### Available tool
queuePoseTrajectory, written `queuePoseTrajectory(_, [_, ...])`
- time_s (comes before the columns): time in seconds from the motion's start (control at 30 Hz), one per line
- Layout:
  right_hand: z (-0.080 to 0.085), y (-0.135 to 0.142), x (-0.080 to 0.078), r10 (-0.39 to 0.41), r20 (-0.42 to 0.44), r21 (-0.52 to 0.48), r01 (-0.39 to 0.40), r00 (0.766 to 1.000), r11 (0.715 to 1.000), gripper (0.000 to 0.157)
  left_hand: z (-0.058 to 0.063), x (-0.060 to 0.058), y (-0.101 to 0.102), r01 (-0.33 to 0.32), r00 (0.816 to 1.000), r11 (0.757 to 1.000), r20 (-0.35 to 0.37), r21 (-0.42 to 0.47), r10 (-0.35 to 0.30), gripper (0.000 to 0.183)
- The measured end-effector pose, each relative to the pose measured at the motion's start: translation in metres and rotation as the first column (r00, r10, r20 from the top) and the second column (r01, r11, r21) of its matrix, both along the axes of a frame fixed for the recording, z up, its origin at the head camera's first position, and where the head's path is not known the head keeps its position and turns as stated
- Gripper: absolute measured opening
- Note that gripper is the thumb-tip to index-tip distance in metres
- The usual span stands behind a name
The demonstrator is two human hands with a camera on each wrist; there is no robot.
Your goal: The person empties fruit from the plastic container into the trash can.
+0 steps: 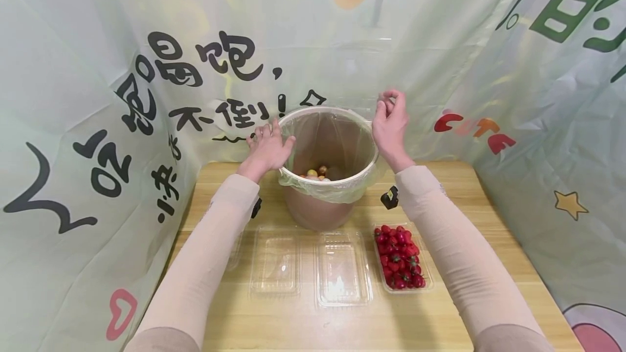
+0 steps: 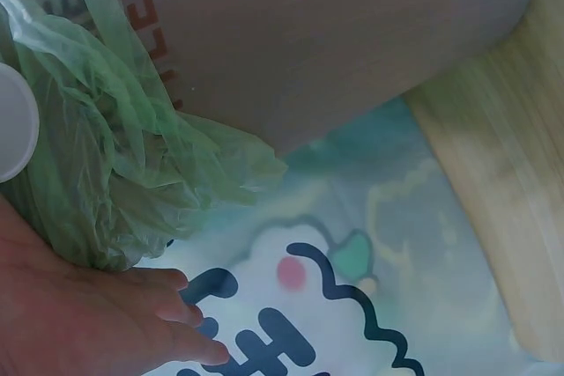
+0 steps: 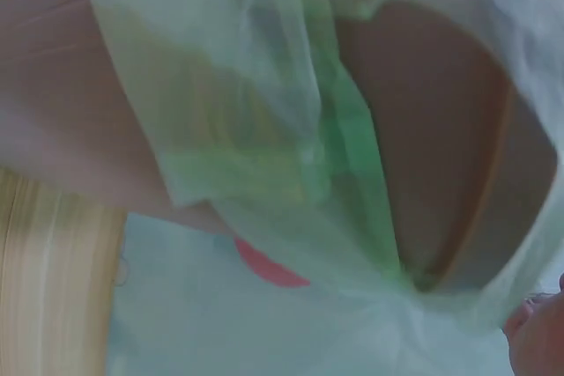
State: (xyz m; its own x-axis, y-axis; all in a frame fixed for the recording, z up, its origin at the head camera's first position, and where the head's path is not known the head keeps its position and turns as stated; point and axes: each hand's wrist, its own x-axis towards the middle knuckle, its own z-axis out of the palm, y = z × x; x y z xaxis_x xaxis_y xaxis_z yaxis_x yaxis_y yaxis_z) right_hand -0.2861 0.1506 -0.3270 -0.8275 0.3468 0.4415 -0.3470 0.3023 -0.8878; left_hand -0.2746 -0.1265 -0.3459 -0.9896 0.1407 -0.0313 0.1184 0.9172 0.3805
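A brown trash can (image 1: 315,213) with a pale rim stands on the table, lined with a thin green garbage bag (image 1: 337,193) folded over its edge. Several small round items (image 1: 313,173) lie at the bottom inside. At the left of the rim, my left hand (image 1: 268,148) rests against the bag with its fingers fairly straight. My right hand (image 1: 391,126) is raised at the right of the rim, fingers curled and pinching the bag's edge. In the right wrist view the bag (image 3: 220,85) stretches toward the right hand (image 3: 539,336), only partly visible there.
In front of the can, a clear plastic box (image 1: 276,262) and another clear box (image 1: 344,270) sit side by side. To their right is a box of red cherry tomatoes (image 1: 398,257). Printed cloth (image 1: 313,58) walls surround the wooden table (image 1: 274,325).
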Motion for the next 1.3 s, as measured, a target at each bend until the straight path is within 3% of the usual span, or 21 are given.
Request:
queuePoseTrajectory(0.3, [-0.002,0.035,0.004,-0.082,0.084,-0.063,0.088,0.993,0.994,0.033,0.000,0.000,0.000,0.004,1.000,1.000,-0.002,0.001,-0.004,0.082])
queuePoseTrajectory(0.5, [-0.012,0.060,0.010,-0.167,0.115,-0.077,0.176,0.979,0.981,0.031,0.002,0.000,0.002,0.006,1.000,1.000,0.002,-0.003,-0.006,0.082])
queuePoseTrajectory(0.6, [-0.019,0.070,0.012,-0.177,0.122,-0.092,0.188,0.977,0.978,0.030,0.003,0.000,0.003,0.003,1.000,1.000,0.001,0.003,-0.003,0.082])
queuePoseTrajectory(0.9, [-0.033,0.093,0.019,-0.184,0.248,-0.094,0.213,0.951,0.973,0.032,0.002,0.001,0.003,-0.003,1.000,0.999,-0.003,0.052,0.004,0.086])
queuePoseTrajectory(1.1, [-0.049,0.106,0.025,-0.232,0.332,0.025,0.237,0.914,0.971,0.036,0.002,0.003,0.002,0.007,0.999,0.999,-0.041,0.053,-0.005,0.080])
queuePoseTrajectory(1.3, [-0.071,0.118,0.028,-0.247,0.365,0.148,0.206,0.898,0.967,0.040,-0.001,0.002,0.002,0.054,0.995,0.998,-0.091,0.014,-0.052,0.077])
